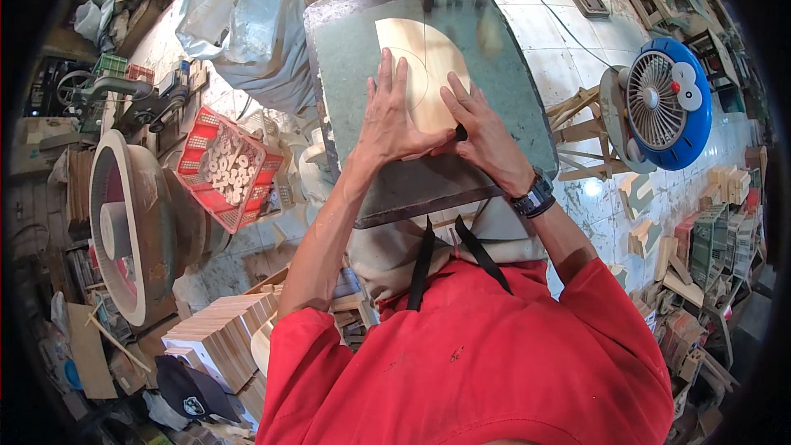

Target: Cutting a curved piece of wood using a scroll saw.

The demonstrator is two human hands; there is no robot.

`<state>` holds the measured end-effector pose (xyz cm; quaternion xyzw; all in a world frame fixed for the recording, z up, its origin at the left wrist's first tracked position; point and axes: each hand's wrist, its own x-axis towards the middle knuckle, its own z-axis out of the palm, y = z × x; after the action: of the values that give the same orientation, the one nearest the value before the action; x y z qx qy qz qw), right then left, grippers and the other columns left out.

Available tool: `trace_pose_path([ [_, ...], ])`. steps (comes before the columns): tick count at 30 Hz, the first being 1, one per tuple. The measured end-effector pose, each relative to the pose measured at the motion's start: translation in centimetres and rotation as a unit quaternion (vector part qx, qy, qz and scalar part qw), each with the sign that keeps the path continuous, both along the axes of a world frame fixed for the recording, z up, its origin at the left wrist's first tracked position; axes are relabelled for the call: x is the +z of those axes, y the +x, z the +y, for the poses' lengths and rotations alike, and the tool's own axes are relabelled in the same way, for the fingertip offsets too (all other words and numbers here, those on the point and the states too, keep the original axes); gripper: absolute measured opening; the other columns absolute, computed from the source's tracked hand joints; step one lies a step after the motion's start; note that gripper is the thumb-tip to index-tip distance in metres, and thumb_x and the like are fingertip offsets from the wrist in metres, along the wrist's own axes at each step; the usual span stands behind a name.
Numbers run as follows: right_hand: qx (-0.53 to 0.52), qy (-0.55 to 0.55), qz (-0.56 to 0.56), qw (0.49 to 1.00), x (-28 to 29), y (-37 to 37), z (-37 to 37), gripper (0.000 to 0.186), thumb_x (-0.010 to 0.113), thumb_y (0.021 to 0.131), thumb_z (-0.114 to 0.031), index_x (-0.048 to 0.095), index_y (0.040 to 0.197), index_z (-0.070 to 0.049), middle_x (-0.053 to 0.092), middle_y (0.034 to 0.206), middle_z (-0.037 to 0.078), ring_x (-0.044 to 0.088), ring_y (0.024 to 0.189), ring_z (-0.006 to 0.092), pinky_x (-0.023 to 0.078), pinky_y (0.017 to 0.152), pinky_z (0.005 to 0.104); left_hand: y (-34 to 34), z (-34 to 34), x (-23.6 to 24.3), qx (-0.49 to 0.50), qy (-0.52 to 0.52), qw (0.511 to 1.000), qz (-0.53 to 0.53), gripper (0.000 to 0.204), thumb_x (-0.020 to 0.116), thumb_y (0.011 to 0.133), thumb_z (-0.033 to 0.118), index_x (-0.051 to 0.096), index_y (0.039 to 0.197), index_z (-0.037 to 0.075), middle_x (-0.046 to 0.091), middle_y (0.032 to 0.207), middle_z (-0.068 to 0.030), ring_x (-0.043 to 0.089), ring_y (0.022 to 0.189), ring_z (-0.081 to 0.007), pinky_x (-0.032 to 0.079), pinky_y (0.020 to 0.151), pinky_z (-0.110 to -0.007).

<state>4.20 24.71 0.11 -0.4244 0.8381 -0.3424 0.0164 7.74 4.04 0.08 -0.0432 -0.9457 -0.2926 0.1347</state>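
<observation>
A pale wooden board [438, 62] with a curved outer edge and a thin curved line drawn on it lies flat on a grey-green machine table [350, 41]. A thin upright line, likely a saw blade, shows by the board's far part. My left hand [389, 119] lies on the board's left side, fingers stretched out and thumb along the near edge. On the right edge, my right hand [490, 136] rests with fingers extended and thumb near the left thumb. Beside that thumb is a small dark thing [461, 132] I cannot make out. Both hands touch the board.
Left of the table are a grey plastic sack [247, 25], a red basket [268, 166] of small wooden rings and a large round machine wheel [124, 227]. Stacked boards [222, 334] stand at lower left. A blue fan [669, 103] and wood offcuts [638, 194] are on the right.
</observation>
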Motion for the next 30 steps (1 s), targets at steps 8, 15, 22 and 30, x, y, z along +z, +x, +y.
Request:
trace_pose_path([
  [8, 0.009, -0.008, -0.021, 1.0, 0.3, -0.4, 0.2, 0.096, 0.083, 0.072, -0.008, 0.034, 0.154, -0.005, 0.024, 0.165, 0.018, 0.028, 0.143, 0.056, 0.029, 0.119, 0.0573, 0.0, 0.3, 0.1, 0.015, -0.004, 1.0, -0.012, 0.135, 0.083, 0.056, 0.065, 0.028, 0.15, -0.014, 0.016, 0.16, -0.0365, 0.025, 0.148, -0.0489, 0.022, 0.117, -0.066],
  [15, 0.037, -0.02, -0.008, 0.999, 0.0, -1.7, 0.6, 0.097, 0.083, 0.069, -0.006, 0.036, 0.154, -0.006, 0.026, 0.164, 0.017, 0.029, 0.143, 0.0542, 0.033, 0.12, 0.0528, -0.1, 1.0, -0.1, 0.05, -0.006, 0.999, -0.015, 0.136, 0.082, 0.056, 0.068, 0.027, 0.149, -0.015, 0.018, 0.159, -0.0372, 0.025, 0.147, -0.0511, 0.022, 0.116, -0.068],
  [22, 0.042, -0.019, -0.013, 0.999, 0.4, -2.4, 0.6, 0.094, 0.083, 0.068, -0.005, 0.04, 0.151, -0.005, 0.03, 0.162, 0.018, 0.032, 0.143, 0.0522, 0.035, 0.119, 0.051, -0.1, 1.4, -0.2, 0.067, -0.021, 0.997, -0.027, 0.137, 0.08, 0.058, 0.072, 0.027, 0.15, -0.014, 0.016, 0.16, -0.0358, 0.016, 0.148, -0.0557, 0.013, 0.118, -0.068],
  [30, 0.055, -0.018, -0.012, 0.998, 1.0, -3.0, 0.7, 0.093, 0.086, 0.069, -0.018, 0.042, 0.15, -0.005, 0.033, 0.161, 0.017, 0.034, 0.144, 0.0476, 0.031, 0.121, 0.05, 0.1, -2.8, 1.0, -0.1, -0.118, 0.987, -0.033, 0.128, 0.066, 0.072, 0.081, 0.025, 0.155, -0.007, 0.016, 0.166, -0.0232, 0.005, 0.154, -0.0446, 0.004, 0.12, -0.067],
])
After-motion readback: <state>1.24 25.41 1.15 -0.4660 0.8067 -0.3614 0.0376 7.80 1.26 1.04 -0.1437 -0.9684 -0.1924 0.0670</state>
